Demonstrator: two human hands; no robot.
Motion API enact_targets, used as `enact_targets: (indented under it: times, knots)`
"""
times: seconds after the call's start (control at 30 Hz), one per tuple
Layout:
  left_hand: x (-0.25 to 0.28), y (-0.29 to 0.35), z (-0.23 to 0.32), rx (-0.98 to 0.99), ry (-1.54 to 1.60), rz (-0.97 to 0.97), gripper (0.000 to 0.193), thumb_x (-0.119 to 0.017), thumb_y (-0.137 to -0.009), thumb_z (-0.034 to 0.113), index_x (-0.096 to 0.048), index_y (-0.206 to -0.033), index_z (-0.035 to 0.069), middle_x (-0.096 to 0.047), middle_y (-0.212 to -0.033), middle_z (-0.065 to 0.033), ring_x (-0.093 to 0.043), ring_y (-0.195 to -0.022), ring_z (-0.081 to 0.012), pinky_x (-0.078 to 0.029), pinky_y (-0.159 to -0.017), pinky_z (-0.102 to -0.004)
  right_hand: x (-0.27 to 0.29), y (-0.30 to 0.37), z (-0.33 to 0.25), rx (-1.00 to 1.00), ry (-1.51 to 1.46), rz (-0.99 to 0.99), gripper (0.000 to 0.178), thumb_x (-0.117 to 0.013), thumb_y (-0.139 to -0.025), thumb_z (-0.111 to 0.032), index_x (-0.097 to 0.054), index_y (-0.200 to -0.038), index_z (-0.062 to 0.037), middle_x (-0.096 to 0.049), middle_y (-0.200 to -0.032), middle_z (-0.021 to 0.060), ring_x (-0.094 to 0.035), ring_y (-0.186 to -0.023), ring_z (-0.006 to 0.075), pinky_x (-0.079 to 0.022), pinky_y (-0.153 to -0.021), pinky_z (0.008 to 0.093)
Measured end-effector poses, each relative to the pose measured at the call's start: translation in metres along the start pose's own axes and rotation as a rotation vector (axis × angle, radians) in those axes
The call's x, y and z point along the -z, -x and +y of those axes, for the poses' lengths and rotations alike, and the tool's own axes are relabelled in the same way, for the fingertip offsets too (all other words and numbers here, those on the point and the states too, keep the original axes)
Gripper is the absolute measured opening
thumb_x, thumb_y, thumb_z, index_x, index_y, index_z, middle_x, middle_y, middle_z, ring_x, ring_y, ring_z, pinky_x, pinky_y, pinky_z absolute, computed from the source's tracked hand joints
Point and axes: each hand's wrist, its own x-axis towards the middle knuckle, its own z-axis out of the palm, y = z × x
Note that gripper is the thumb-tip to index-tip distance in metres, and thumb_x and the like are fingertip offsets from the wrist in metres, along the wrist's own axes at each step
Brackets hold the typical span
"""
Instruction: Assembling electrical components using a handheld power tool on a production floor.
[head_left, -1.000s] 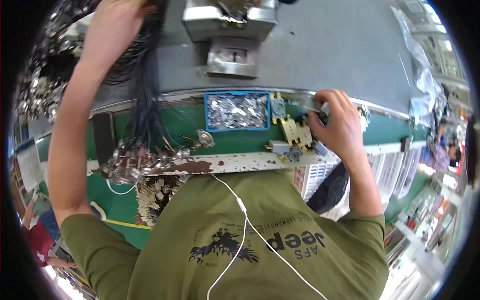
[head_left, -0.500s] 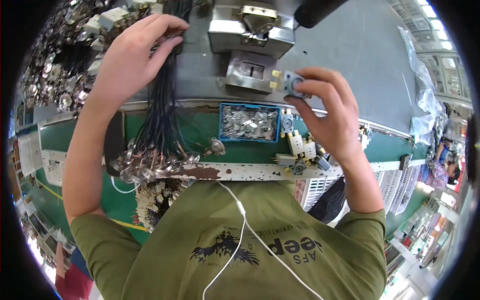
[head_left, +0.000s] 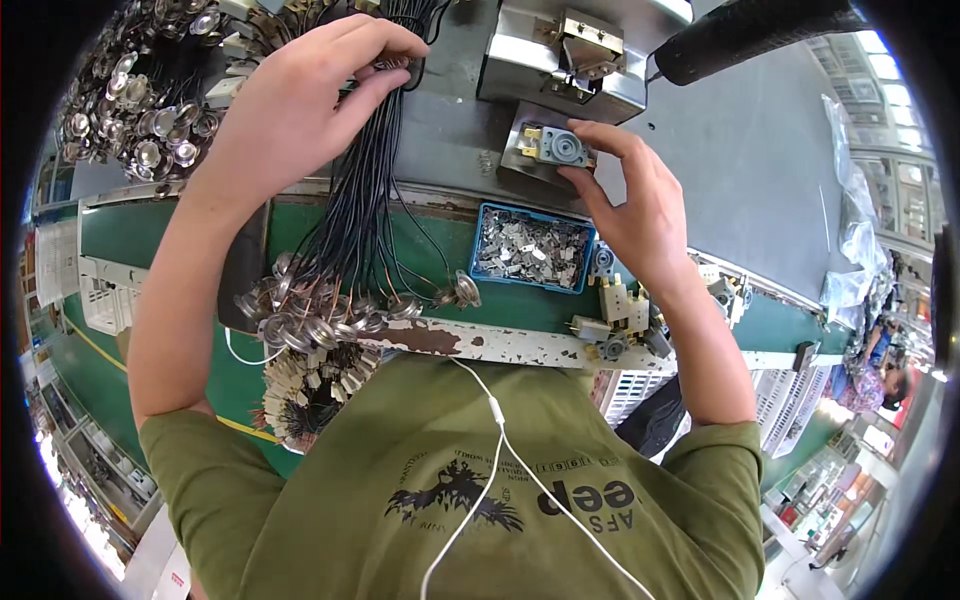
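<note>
My right hand (head_left: 645, 205) pinches a small grey switch (head_left: 562, 147) by its right end, between thumb and fingers. Round-faced and fitted with brass terminals on its left, the switch lies over a low metal fixture block (head_left: 513, 172). My left hand (head_left: 310, 100) is curled at the upper part of a bundle of black wires (head_left: 365, 190), fingertips and thumb closed on wire there; the exact grip is partly hidden. Round silver metal caps (head_left: 315, 330) hang at the wires' lower ends, by the bench edge.
A blue tray (head_left: 478, 240) of small metal pieces sits below the fixture. Right of it lie several cream and grey switches (head_left: 620, 310). A metal press-like device (head_left: 560, 60) and a black tube (head_left: 750, 45) stand behind. More silver-capped wires (head_left: 140, 120) pile up far left.
My right hand has brought the switch left onto the fixture block. In the shifted view, my left hand still stays at the wire bundle.
</note>
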Motion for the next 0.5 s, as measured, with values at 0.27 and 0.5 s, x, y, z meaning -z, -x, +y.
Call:
enact_targets:
  times: [0.27,0.5]
  knots:
    - [-0.0012,0.0014,-0.0011,0.013,0.015,-0.013,0.022,-0.067,-0.096,0.005,-0.066,-0.118,0.002,-0.069,-0.104,-0.0105,-0.069,-0.093,-0.0238,-0.053,-0.084,-0.0345,0.0036,-0.0016,0.0034,0.05,0.025,0.04,0.035,-0.081,-0.082,-0.002,-0.066,-0.114,-0.0066,-0.073,-0.12,0.0103,-0.072,-0.104,0.0276,-0.057,-0.088,0.0361]
    - [0.0017,0.0027,0.0024,0.106,0.076,-0.049,0.022,-0.066,-0.096,0.003,-0.068,-0.118,0.002,-0.069,-0.104,-0.0074,-0.067,-0.09,-0.017,-0.052,-0.08,-0.0296,-0.0038,-0.0057,0.0041,0.062,0.098,-0.029,0.022,-0.08,-0.083,-0.005,-0.073,-0.104,-0.0078,-0.075,-0.114,0.0072,-0.071,-0.102,0.0287,-0.056,-0.087,0.0389]
